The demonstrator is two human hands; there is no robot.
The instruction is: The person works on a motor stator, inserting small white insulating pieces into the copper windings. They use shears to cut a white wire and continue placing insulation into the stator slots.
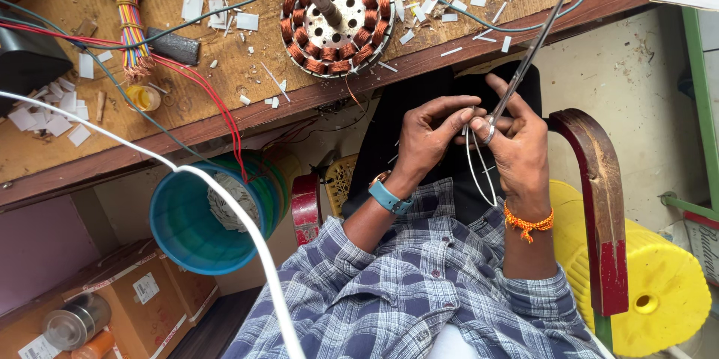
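Observation:
My right hand (518, 151), with an orange thread at the wrist, grips a pair of long thin scissors (533, 48) whose blades point up and away over the bench edge. My left hand (431, 133), with a blue watch strap, pinches the top of a thin white sleeve loop (476, 172) right beside the scissor handles. The loop hangs down between both hands over my dark lap. A round motor stator (361, 22) with copper windings and a steel shaft lies on the wooden bench (247, 74), just beyond my hands.
A bundle of coloured wires (129, 7), a black block (174, 47), a small yellow cap (142, 97) and paper scraps lie on the bench. Below are a blue bucket (191, 224), a cardboard box (142, 299), a tin can (75, 320), a white cable (232, 205), a red chair arm (603, 209) and a yellow drum (663, 288).

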